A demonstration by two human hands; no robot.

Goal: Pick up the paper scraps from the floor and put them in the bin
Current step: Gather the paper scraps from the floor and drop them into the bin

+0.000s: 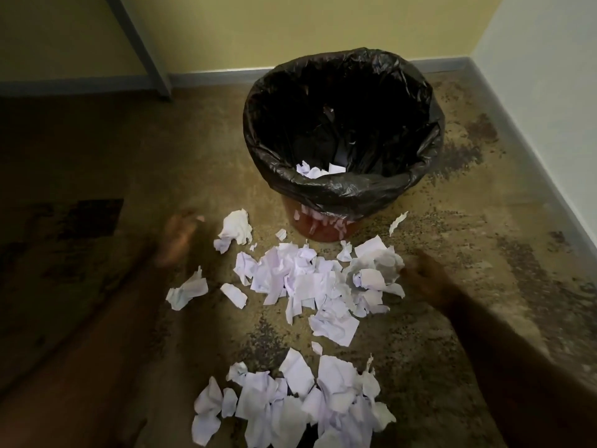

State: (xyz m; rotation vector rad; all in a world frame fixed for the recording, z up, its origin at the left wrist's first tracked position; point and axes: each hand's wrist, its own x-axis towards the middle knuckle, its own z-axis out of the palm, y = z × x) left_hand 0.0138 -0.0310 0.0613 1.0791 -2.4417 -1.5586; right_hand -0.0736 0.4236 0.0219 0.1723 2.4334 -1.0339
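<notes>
White paper scraps lie on the floor in two heaps: a larger pile (310, 282) in front of the bin and a second pile (290, 405) nearer to me. The bin (323, 226) is reddish with a black plastic liner (342, 189), and a few scraps (315, 171) lie inside it. My left hand (179, 237) is blurred, low over the floor left of the larger pile, with nothing seen in it. My right hand (426, 276) is at the pile's right edge, its fingers curled against a crumpled scrap (376, 270). Whether it grips the scrap is unclear.
The bin stands near a room corner, with a yellow wall (290, 30) behind and a white wall (549, 92) to the right. A grey post (142, 46) slants down at the back left. The floor (484, 237) is mottled brown with dark patches.
</notes>
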